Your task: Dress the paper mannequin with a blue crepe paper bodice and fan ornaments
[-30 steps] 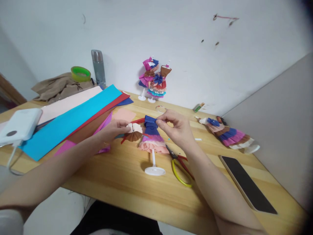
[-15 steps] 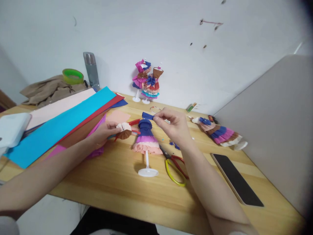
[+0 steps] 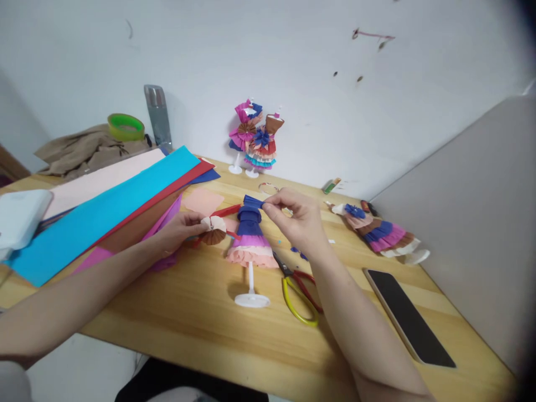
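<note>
My left hand (image 3: 186,230) pinches a round pleated paper rosette (image 3: 214,230), cream above and brown below. Between the fingertips of my right hand (image 3: 295,215) is a folded strip of dark blue crepe paper (image 3: 253,202), just above the top of a small dress form. The dress form (image 3: 251,231) stands upright on a white round base (image 3: 252,301), dressed in blue, purple, cream and peach tiers. Red paper strips (image 3: 226,211) lie between the rosette and the form. Scissors (image 3: 299,293) with yellow and red handles rest beside the base, below my right wrist.
Long crepe sheets (image 3: 125,192) in several colours cover the table's left side. Two dressed mini forms (image 3: 259,139) stand against the wall, and another dressed form (image 3: 381,231) lies at the right. A phone (image 3: 408,318), green tape roll (image 3: 125,127) and bottle (image 3: 158,114) are around.
The view has shifted slightly. Both hands keep their holds; the rosette has turned a little and the blue strip stays above the dress form.
</note>
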A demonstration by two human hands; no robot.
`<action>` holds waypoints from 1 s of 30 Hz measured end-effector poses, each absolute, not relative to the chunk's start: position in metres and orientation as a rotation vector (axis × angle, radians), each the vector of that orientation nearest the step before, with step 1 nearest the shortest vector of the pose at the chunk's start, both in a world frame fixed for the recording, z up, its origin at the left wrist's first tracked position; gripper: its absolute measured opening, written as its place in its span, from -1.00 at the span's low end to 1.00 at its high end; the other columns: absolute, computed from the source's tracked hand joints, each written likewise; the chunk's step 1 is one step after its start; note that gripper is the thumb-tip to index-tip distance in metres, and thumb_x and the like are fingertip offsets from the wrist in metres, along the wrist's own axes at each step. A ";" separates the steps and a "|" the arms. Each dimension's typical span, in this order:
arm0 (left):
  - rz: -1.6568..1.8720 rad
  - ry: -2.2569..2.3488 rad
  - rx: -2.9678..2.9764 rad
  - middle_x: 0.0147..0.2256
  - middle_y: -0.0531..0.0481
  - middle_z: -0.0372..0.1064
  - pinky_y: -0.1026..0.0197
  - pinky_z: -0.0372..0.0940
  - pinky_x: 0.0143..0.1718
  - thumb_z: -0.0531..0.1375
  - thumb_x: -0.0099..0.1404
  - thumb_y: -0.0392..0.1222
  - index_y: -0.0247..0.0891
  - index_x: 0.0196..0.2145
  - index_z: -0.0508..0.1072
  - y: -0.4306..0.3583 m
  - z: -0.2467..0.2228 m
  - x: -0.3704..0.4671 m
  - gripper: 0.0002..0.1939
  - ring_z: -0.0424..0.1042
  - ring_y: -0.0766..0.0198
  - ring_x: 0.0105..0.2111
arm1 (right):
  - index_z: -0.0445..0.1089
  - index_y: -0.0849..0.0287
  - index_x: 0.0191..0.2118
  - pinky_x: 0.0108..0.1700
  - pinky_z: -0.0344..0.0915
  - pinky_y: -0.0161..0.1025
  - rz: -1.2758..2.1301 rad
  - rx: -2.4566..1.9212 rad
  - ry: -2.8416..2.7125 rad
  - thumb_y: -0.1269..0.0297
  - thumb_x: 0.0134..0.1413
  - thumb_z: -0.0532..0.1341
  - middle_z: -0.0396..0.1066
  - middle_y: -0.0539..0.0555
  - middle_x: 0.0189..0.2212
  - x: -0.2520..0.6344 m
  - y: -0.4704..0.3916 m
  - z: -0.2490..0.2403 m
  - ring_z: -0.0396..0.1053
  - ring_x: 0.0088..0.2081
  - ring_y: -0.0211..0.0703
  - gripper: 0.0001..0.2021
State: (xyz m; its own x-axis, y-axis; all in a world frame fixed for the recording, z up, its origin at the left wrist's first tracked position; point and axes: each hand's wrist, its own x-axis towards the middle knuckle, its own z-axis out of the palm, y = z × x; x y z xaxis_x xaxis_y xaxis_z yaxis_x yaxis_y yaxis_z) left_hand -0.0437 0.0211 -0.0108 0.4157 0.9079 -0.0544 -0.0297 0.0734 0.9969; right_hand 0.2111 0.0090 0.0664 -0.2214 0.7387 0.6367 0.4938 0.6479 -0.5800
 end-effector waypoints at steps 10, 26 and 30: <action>0.934 0.891 1.181 -0.48 -0.07 0.52 0.23 0.29 -0.37 0.43 0.00 0.11 -0.36 -0.46 0.56 0.014 -0.002 -0.039 -0.58 0.43 0.26 -0.46 | 0.46 0.14 -0.48 -0.37 0.22 -0.24 0.355 -0.993 -1.950 0.33 0.09 0.21 0.35 -0.02 -0.58 0.202 0.011 0.050 0.30 -0.49 -0.22 -0.84; 0.794 0.834 1.297 -0.49 -0.01 0.50 0.29 0.29 -0.40 0.42 0.00 -0.15 -0.33 -0.49 0.55 -0.001 0.003 -0.033 -0.80 0.42 0.31 -0.46 | 0.50 0.14 -0.45 -0.39 0.22 -0.24 0.378 -0.975 -1.999 0.31 0.09 0.24 0.41 0.01 -0.55 0.185 0.008 0.029 0.32 -0.48 -0.20 -0.86; 0.709 0.791 1.398 -0.48 -0.03 0.51 0.27 0.28 -0.43 0.40 0.03 -0.13 -0.33 -0.44 0.58 -0.002 -0.002 -0.034 -0.80 0.42 0.30 -0.46 | 0.50 0.14 -0.40 -0.35 0.25 -0.22 0.212 -0.929 -2.061 0.37 0.13 0.22 0.42 0.04 -0.50 0.183 0.004 0.026 0.35 -0.43 -0.18 -0.87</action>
